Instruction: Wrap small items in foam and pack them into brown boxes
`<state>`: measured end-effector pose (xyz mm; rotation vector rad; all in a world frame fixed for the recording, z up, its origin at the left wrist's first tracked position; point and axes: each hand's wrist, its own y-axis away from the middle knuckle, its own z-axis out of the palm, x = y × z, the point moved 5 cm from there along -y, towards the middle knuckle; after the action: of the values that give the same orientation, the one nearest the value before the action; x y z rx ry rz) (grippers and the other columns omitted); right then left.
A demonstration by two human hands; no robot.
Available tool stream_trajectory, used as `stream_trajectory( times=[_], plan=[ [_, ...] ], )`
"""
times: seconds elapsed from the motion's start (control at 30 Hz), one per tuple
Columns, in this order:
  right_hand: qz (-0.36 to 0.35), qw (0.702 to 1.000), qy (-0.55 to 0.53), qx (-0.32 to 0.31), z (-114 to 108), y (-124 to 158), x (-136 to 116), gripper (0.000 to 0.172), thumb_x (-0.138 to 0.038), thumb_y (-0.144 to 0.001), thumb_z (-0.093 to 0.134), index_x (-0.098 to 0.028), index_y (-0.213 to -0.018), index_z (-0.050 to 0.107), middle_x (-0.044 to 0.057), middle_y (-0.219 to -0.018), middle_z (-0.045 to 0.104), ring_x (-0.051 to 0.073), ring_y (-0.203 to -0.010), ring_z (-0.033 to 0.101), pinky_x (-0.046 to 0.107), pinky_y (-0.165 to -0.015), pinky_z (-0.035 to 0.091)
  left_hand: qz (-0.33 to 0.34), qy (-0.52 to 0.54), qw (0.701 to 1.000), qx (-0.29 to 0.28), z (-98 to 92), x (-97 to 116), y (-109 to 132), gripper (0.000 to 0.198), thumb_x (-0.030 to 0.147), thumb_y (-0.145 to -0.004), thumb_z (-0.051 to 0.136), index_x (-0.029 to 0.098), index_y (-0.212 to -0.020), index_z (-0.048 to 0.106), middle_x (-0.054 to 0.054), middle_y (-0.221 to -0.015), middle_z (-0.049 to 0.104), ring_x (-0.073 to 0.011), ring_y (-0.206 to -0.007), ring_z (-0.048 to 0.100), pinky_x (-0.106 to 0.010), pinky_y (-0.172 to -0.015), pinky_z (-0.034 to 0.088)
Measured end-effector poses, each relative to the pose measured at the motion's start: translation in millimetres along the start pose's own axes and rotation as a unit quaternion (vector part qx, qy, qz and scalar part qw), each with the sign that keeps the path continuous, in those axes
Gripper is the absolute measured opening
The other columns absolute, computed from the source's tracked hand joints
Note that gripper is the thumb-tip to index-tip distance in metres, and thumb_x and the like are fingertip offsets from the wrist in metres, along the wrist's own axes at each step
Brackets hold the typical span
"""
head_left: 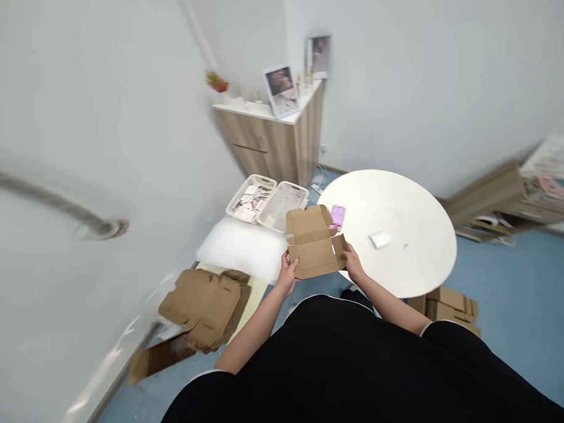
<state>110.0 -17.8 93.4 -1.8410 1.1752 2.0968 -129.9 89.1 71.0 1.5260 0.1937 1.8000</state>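
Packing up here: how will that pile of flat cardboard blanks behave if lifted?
The pile is probably light for its size, being thin kraft card. Its sheets lie splayed, so it may slide apart unless supported underneath. Each blank likely flexes at its creases.

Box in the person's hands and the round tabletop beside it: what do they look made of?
The box looks like matte brown corrugated cardboard, shown by its die-cut folding flaps. The round tabletop seems smooth, white laminate or painted wood; the look cannot settle which.
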Motion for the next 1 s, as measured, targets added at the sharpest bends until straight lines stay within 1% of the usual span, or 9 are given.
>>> stream_trajectory(
  times=[0.1, 0.27, 0.4, 0.47, 0.57, 0.67, 0.77, 0.87, 1.0],
  plan=[
    [0.086, 0.993, -0.065, 0.048, -77.8, 2.3, 22.4, 0.068, -0.035, -0.075, 0.052, -0.037, -0.142, 0.050, 0.004, -0.132, 0.066, 0.027, -0.107, 0.067, 0.042, -0.073, 0.066, -0.050, -0.070, 0.996, -0.033, 71.9, -20.3, -28.2, 0.080, 0.050, -0.092, 0.067, 0.040, -0.158, 0.024, -0.010, -0.144, 0.060, -0.0224, -0.098, 0.071, -0.033, -0.070, 0.060],
    [0.173, 0.976, -0.120, 0.051, -192.1, -6.6, 54.6, 0.063, -0.029, -0.072, 0.055, -0.037, -0.134, 0.046, 0.005, -0.130, 0.063, 0.025, -0.110, 0.067, 0.042, -0.074, 0.067, -0.146, -0.122, 0.980, -0.062, 184.3, -70.0, -72.3, 0.076, 0.042, -0.089, 0.069, 0.039, -0.155, 0.032, -0.008, -0.132, 0.065, -0.0198, -0.092, 0.071, -0.032, -0.069, 0.059],
    [0.252, 0.959, -0.125, 0.011, -244.2, -24.8, 76.6, 0.065, -0.025, -0.072, 0.061, -0.034, -0.133, 0.042, 0.007, -0.132, 0.062, 0.024, -0.104, 0.069, 0.046, -0.078, 0.066, -0.198, -0.142, 0.968, -0.060, 235.4, -103.1, -96.8, 0.077, 0.034, -0.087, 0.069, 0.037, -0.155, 0.034, -0.009, -0.131, 0.066, -0.0218, -0.097, 0.072, -0.033, -0.071, 0.060],
    [0.276, 0.954, -0.112, -0.031, -254.8, -37.0, 84.5, 0.061, -0.029, -0.077, 0.062, -0.033, -0.135, 0.043, 0.008, -0.136, 0.061, 0.023, -0.102, 0.070, 0.048, -0.080, 0.065, -0.222, -0.156, 0.962, -0.033, 240.0, -113.8, -104.3, 0.078, 0.034, -0.085, 0.070, 0.036, -0.154, 0.035, -0.010, -0.131, 0.067, -0.0233, -0.097, 0.072, -0.035, -0.072, 0.061],
    [0.265, 0.958, -0.016, -0.106, -262.0, -62.1, 89.1, 0.047, -0.044, -0.091, 0.052, -0.031, -0.136, 0.049, 0.010, -0.144, 0.059, 0.026, -0.110, 0.069, 0.051, -0.088, 0.061, -0.241, -0.164, 0.956, 0.022, 226.3, -120.2, -109.2, 0.076, 0.033, -0.084, 0.070, 0.036, -0.153, 0.038, -0.010, -0.133, 0.066, -0.0243, -0.097, 0.073, -0.037, -0.072, 0.061],
    [0.161, 0.956, 0.234, -0.076, -274.2, -100.2, 81.0, 0.046, -0.036, -0.097, 0.044, -0.025, -0.140, 0.054, 0.014, -0.152, 0.053, 0.032, -0.130, 0.059, 0.054, -0.107, 0.050, -0.243, -0.190, 0.949, 0.059, 201.6, -117.8, -111.5, 0.071, 0.033, -0.085, 0.068, 0.036, -0.150, 0.041, -0.010, -0.135, 0.065, -0.0237, -0.097, 0.072, -0.038, -0.075, 0.062],
    [0.009, 0.897, 0.440, -0.034, -273.5, -140.1, 64.6, 0.057, -0.021, -0.090, 0.052, -0.023, -0.147, 0.052, 0.012, -0.168, 0.036, 0.037, -0.150, 0.037, 0.058, -0.121, 0.031, -0.239, -0.224, 0.943, 0.064, 182.4, -112.9, -118.6, 0.067, 0.038, -0.087, 0.068, 0.037, -0.148, 0.042, -0.010, -0.136, 0.064, -0.0228, -0.099, 0.072, -0.038, -0.077, 0.062],
    [-0.092, 0.868, 0.481, -0.076, -257.7, -172.9, 57.9, 0.063, -0.014, -0.082, 0.062, -0.025, -0.144, 0.056, 0.006, -0.171, 0.031, 0.035, -0.158, 0.021, 0.059, -0.127, 0.015, -0.237, -0.250, 0.937, 0.056, 174.5, -111.9, -129.3, 0.066, 0.040, -0.089, 0.067, 0.036, -0.149, 0.039, -0.010, -0.140, 0.063, -0.0229, -0.102, 0.071, -0.037, -0.076, 0.062],
    [-0.097, 0.852, 0.499, -0.124, -250.7, -200.3, 62.7, 0.062, -0.015, -0.077, 0.069, -0.024, -0.138, 0.058, 0.009, -0.166, 0.040, 0.035, -0.156, 0.024, 0.057, -0.128, 0.011, -0.233, -0.260, 0.936, 0.035, 178.1, -116.7, -138.7, 0.071, 0.037, -0.090, 0.066, 0.035, -0.154, 0.035, -0.012, -0.141, 0.061, -0.0249, -0.101, 0.070, -0.036, -0.072, 0.062]
  ],
)
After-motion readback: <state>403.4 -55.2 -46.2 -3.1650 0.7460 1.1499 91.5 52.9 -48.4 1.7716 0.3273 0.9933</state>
